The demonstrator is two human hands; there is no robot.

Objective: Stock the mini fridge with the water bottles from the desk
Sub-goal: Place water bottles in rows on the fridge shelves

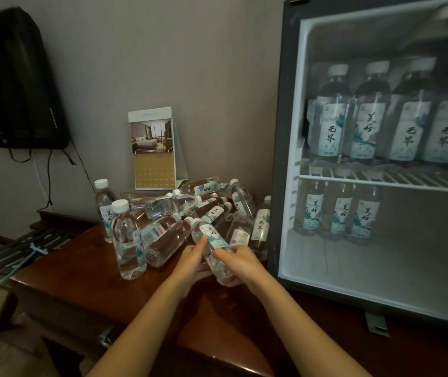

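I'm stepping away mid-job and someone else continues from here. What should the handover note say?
Hands: left hand and right hand both grip one lying bottle at the front of the pile on the desk.
Done: in the mini fridge, four bottles show on the upper shelf and three bottles below, with room to their right.
Left: the held bottle, the rest of the pile, and two upright bottles at its left edge.

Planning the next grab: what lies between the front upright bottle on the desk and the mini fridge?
Head view: a heap of water bottles lying on their sides, and the left hand and right hand gripping one tilted bottle.
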